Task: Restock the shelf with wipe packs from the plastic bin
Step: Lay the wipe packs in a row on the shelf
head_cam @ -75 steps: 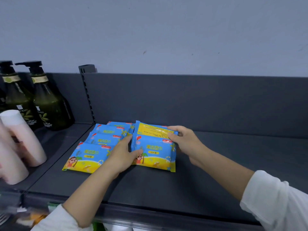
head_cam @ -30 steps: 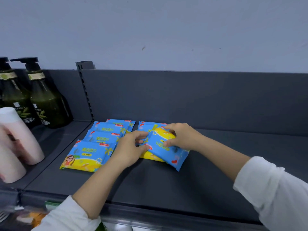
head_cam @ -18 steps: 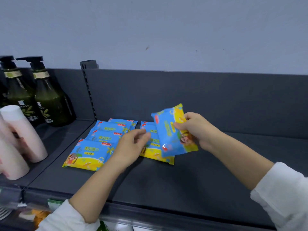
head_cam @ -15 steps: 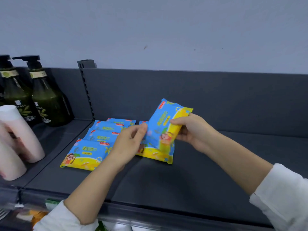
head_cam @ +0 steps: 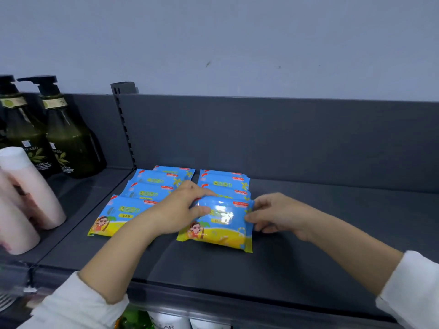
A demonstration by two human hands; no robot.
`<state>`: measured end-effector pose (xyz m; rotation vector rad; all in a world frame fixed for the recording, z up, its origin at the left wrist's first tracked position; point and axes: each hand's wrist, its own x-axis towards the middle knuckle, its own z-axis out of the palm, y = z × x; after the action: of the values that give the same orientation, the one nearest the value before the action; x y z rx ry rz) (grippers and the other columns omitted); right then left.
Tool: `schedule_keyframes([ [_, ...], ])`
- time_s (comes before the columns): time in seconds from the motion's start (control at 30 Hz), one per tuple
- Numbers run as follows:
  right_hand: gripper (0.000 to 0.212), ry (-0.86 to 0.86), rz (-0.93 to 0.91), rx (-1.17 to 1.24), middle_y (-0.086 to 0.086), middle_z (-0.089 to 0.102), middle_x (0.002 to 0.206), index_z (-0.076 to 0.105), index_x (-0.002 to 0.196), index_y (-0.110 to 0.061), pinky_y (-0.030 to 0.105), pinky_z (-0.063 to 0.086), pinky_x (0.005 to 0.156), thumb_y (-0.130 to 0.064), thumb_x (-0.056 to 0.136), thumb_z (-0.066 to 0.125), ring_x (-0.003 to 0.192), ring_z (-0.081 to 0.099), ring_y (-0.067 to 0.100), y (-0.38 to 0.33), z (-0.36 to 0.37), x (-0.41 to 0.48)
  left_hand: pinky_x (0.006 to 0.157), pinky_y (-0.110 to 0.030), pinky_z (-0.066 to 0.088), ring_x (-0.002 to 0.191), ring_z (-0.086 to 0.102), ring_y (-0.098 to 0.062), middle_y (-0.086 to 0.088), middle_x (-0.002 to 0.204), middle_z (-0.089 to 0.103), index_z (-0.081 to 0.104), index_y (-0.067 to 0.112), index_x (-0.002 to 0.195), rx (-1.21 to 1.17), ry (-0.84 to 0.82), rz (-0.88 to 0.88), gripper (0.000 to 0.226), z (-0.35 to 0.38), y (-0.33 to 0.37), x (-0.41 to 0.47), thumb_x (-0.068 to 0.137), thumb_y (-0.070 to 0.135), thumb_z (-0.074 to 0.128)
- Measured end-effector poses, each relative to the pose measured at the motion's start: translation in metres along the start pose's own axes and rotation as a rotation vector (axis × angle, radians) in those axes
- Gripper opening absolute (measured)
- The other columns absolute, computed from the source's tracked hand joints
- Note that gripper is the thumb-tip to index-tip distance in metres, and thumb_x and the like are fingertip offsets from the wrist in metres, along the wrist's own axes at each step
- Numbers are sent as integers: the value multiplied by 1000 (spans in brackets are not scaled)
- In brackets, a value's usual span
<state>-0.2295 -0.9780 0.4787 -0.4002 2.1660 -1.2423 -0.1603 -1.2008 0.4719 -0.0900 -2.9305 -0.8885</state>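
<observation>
Glossy plastic-film wipe pack (head_cam: pixel 217 223), matt grey shelf (head_cam: pixel 308 245), glossy dark pump bottles (head_cam: pixel 69 143), matt pale wall (head_cam: pixel 237 43)

The near right wipe pack (head_cam: pixel 221 224) is bright blue on its far half and yellow on its near half, with a cartoon figure at its left and a red tag at its far right corner. The near left wipe pack (head_cam: pixel 118 214) has the same print. The shelf (head_cam: pixel 308 245) is dark grey and the wall (head_cam: pixel 237 39) pale blue-grey. The 2 far-left bottles (head_cam: pixel 71 148) are dark green with black pumps. The nearer tubes (head_cam: pixel 35 186) are pale pink, and the sleeves (head_cam: pixel 71 307) white.
</observation>
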Motion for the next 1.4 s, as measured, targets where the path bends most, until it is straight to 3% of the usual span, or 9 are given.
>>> schedule_keyframes([
  [0.13,16,76,8,-35,-3,66,85,61,90,-21,24,49,68,-21,79,73,70,59,9,2,-1,3,108,-29,26,126,30,-14,7,125,35,55,31,126,125,62,-15,36,13,-6,7,91,23,59],
  [0.3,37,137,23,-61,-1,63,95,57,111,-18,22,50,66,-23,78,74,75,59,10,7,-3,1,110,-34,24,132,25,-17,6,138,33,54,33,127,224,99,14,39,13,-6,8,89,26,60],
  [0.67,29,345,-29,-20,-6,59,82,57,111,-18,22,48,62,-23,84,68,74,58,12,16,-25,-21,87,-12,25,103,37,-3,11,101,44,62,28,117,115,206,199,31,18,27,13,87,32,62],
  [0.83,27,426,-67,5,-5,59,81,58,111,-18,28,51,76,-21,85,66,80,59,13,39,-62,-66,79,-9,34,95,43,-3,14,98,44,64,26,114,80,161,259,29,42,68,20,86,30,64],
  [0.97,29,454,-97,-9,-3,63,91,58,113,-20,32,52,84,-21,85,65,87,62,14,70,-100,-122,86,-17,34,94,46,-2,18,97,45,63,27,114,116,136,360,29,69,122,24,85,31,65],
  [1.07,44,590,-106,-384,-3,59,121,50,129,-22,34,43,98,-30,88,62,116,54,16,107,-138,-172,92,-22,36,106,49,-10,12,105,49,61,27,120,184,118,398,35,98,172,28,86,34,63],
  [1.13,58,697,-83,-831,-2,38,146,35,143,-21,34,29,112,-35,91,56,138,30,19,136,-166,-209,97,-34,40,111,48,-15,11,111,49,57,28,124,261,119,401,39,122,211,28,87,38,60],
  [1.2,65,754,-47,-1069,-1,23,155,25,147,-21,39,19,117,-39,91,54,144,15,21,167,-196,-247,96,-40,42,112,46,-18,9,118,49,54,29,127,315,119,406,41,148,255,26,88,39,57],
  [1.4,67,854,102,-1086,1,28,152,28,146,-20,39,22,115,-41,89,56,140,22,23,246,-267,-373,97,-39,40,114,42,-17,9,122,48,52,30,129,253,73,555,42,227,386,15,89,39,55],
])
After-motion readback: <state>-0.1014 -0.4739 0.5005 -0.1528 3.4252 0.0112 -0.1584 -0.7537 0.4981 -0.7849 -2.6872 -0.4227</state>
